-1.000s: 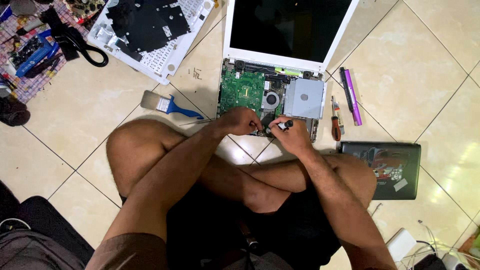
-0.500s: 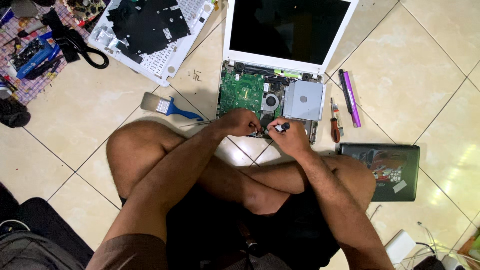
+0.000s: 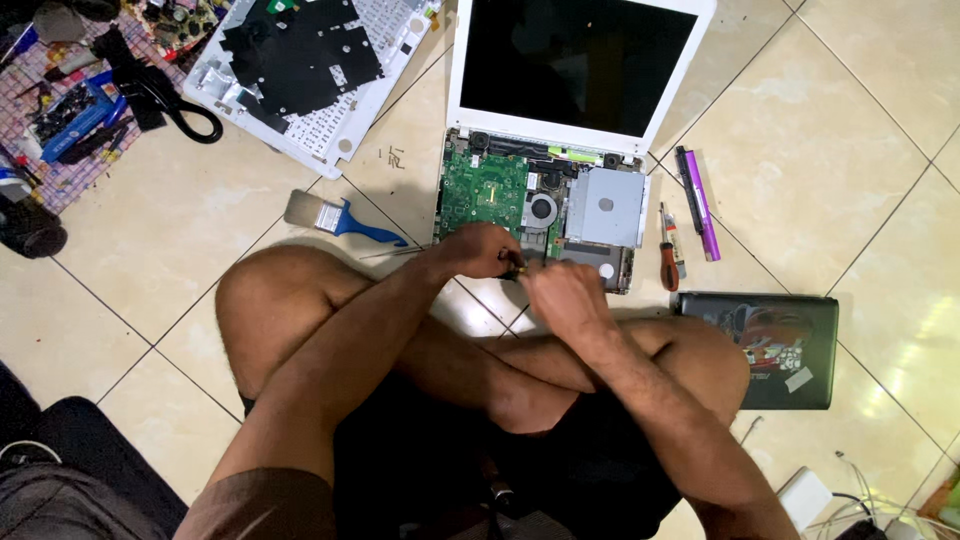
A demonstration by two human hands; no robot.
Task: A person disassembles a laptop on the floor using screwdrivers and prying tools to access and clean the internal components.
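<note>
Both hands are working at the near edge of the opened white laptop (image 3: 560,190), which is lying on the tiled floor (image 3: 820,150) with its keyboard deck removed and its green motherboard (image 3: 484,190) exposed.

Change noted against the frame a second ago: the right hand (image 3: 562,292) is now sitting lower and closer to the body, slightly off the laptop's near edge, and the small bright part seen between its fingertips then is no longer visible. The left hand (image 3: 482,250) is in much the same place at the near edge of the motherboard. Judgement: the hands are closing in on one small spot, a fine grip or tool adjustment rather than a large move.

Left hand: fingers curling tight, pinching a small dark item at the laptop's near edge; its identity is too small to tell. Right hand: fingers curled, back facing the camera; whether it is holding anything cannot be told.

Beside the laptop: a blue-handled paintbrush (image 3: 340,216) to its left, the detached keyboard deck (image 3: 310,75) farther left, a red-handled screwdriver (image 3: 669,262) and a purple pen-like tool (image 3: 698,200) to its right.
</note>
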